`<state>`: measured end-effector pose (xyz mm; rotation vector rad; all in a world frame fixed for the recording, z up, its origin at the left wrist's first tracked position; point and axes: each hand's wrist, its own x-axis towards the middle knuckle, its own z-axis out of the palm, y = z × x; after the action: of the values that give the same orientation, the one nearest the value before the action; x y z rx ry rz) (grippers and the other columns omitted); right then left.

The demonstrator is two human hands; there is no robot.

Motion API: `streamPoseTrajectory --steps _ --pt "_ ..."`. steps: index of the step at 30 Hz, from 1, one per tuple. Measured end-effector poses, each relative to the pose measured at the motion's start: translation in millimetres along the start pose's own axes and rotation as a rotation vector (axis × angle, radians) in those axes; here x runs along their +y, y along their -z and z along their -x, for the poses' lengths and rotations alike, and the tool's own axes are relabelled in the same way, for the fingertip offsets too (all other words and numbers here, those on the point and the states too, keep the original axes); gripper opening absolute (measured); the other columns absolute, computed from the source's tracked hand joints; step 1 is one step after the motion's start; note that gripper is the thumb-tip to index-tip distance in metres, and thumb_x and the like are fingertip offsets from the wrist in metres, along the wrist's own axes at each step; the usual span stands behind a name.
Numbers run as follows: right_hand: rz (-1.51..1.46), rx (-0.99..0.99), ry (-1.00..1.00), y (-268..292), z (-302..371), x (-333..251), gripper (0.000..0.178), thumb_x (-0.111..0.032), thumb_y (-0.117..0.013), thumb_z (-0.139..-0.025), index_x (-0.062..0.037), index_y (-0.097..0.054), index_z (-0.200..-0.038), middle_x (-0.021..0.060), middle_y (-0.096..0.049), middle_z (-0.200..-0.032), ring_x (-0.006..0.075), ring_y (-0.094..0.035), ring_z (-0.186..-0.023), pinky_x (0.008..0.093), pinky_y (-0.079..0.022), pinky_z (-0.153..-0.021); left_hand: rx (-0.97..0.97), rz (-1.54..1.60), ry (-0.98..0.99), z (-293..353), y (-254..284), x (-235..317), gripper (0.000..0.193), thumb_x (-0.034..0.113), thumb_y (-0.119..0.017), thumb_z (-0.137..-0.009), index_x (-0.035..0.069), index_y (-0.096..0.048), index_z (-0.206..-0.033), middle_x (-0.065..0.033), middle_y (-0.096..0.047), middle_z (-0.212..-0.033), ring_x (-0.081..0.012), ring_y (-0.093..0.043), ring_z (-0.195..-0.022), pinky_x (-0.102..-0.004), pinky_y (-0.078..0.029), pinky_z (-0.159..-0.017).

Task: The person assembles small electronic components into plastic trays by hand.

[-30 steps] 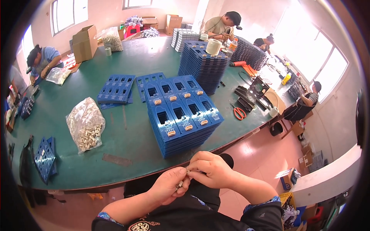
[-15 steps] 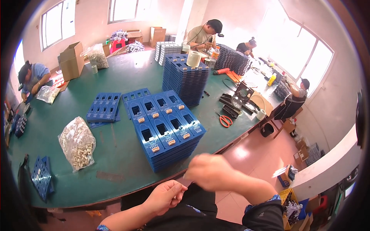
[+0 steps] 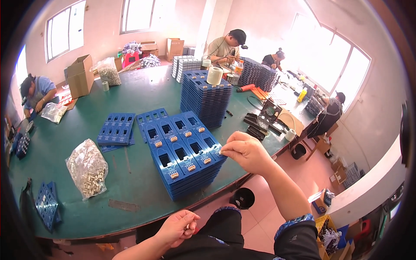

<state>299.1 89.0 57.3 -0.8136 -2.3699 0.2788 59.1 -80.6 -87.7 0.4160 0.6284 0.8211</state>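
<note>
A tall stack of blue circuit boards [image 3: 177,156] stands at the table's near edge, its top panel carrying several small white connectors [image 3: 174,175] beside dark rectangular cutouts. At the stack's right corner, my right hand [image 3: 248,152] is closed in a pinch on a small white connector [image 3: 221,151], right at the board's surface. Lower down, in front of the table edge, my left hand [image 3: 178,228] is closed with its fingers curled. A tiny pale bit shows between those fingers, too small to name.
A clear bag of small metallic-looking parts [image 3: 89,171] lies left of the stack. Behind rise a taller board stack [image 3: 206,102] and a tape roll [image 3: 215,75]. Smaller boards [image 3: 116,129] lie to the left. A black bin [image 3: 242,198] stands on the floor. Several people work around the table.
My right hand has moved from near my left hand up and forward to the stack's right corner. My left hand has dropped slightly lower and stays closed.
</note>
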Motion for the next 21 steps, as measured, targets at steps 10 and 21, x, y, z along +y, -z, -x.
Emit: streamPoseTrajectory --steps 10,21 --pt "0.196 -0.051 0.180 10.0 -5.3 -5.2 0.011 -0.012 -0.074 -0.082 -0.0062 -0.072 -0.091 0.0069 -0.064 -0.091 0.0262 -0.063 -0.083 0.0358 -0.052 -0.073 0.024 0.035 -0.007 2.9 2.2 0.9 0.020 0.021 -0.047 -0.105 0.003 -0.057 -0.105 -0.0033 -0.055 -0.075 -0.0091 -0.041 -0.059 -0.0205 -0.030 -0.048" --pt "0.290 -0.005 0.229 0.2 12.5 -15.8 0.020 -0.005 -0.069 -0.082 -0.0072 -0.069 -0.102 0.0062 -0.063 -0.100 0.0263 -0.064 -0.085 0.0369 -0.052 -0.073 0.075 0.099 -0.048 11.1 18.0 1.8 0.020 0.018 -0.047 -0.104 0.001 -0.057 -0.103 -0.0058 -0.057 -0.076 -0.0110 -0.045 -0.058 -0.0216 -0.032 -0.047"
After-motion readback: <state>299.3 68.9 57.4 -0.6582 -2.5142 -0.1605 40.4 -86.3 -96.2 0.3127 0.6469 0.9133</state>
